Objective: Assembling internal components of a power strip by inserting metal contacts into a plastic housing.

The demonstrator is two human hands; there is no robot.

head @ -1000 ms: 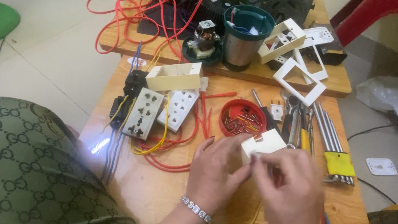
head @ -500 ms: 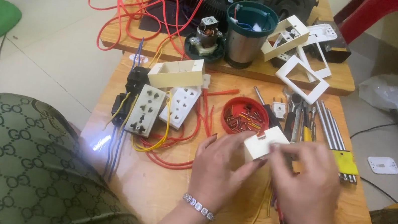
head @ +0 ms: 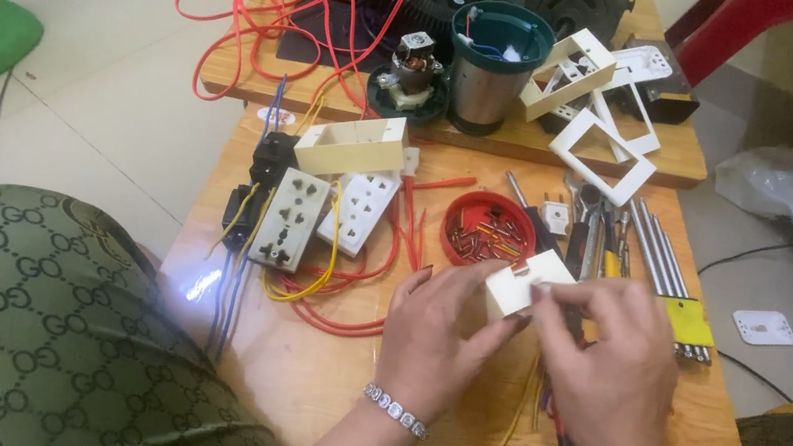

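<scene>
so the left hand point(head: 438, 334) has the little white socket block point(head: 528, 282) clamped from its left end while the right hand point(head: 613, 366) pinches the top right edge, block tilted up-right, red screw tub point(head: 488, 230) just beyond it.

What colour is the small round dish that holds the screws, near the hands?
Red: the round dish shows best in the head view, just beyond the left hand.
</scene>
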